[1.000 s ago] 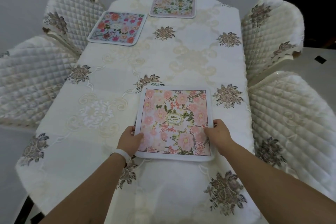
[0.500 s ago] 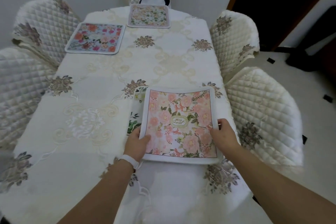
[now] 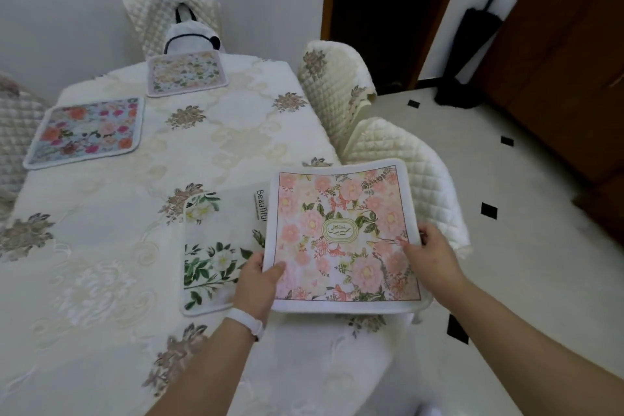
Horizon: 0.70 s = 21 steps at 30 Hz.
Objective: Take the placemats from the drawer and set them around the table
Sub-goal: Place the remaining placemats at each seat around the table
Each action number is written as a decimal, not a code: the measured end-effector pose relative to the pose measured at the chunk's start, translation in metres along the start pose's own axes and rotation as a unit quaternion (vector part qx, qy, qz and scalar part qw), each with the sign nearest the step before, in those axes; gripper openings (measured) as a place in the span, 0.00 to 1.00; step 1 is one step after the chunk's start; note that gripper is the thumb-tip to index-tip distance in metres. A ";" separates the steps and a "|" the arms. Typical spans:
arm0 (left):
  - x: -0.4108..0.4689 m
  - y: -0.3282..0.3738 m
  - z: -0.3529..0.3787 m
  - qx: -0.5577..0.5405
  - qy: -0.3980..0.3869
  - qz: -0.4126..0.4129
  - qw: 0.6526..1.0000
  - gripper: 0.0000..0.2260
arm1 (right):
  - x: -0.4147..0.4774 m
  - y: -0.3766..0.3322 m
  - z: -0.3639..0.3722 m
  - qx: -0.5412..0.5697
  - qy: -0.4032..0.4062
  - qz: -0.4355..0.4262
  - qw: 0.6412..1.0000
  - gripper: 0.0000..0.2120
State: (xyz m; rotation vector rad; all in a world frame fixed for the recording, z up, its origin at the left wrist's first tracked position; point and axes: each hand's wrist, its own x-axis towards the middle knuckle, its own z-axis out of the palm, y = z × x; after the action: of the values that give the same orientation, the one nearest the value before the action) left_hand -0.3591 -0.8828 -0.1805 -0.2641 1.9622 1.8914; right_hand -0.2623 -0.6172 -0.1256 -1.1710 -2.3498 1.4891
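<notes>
Both hands' fingers [image 3: 274,269] gripping pink placemat [image 3: 341,236], white placemat [image 3: 216,246] reading "Beautiful"

You had a table [image 3: 189,159] under a cream embroidered tablecloth [image 3: 101,280]. A blue floral placemat [image 3: 84,132] lay by its left edge, a pale floral placemat [image 3: 185,73] at the far end, and a white placemat with green leaves [image 3: 216,246] near the right edge.
</notes>
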 end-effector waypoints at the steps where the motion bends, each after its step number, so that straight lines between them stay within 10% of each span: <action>1: -0.003 0.003 0.010 0.002 -0.001 0.005 1.000 0.09 | 0.001 0.003 -0.009 0.009 0.002 0.000 1.000 0.10; 21: -0.091 0.027 0.348 0.026 -0.056 0.035 0.997 0.07 | 0.097 0.133 -0.326 0.091 0.064 0.004 0.994 0.08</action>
State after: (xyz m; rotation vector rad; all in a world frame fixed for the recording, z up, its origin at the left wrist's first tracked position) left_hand -0.2341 -0.5498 -0.1197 -0.0731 1.9656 1.8533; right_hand -0.1021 -0.2911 -0.0959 -1.1921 -2.0809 1.5439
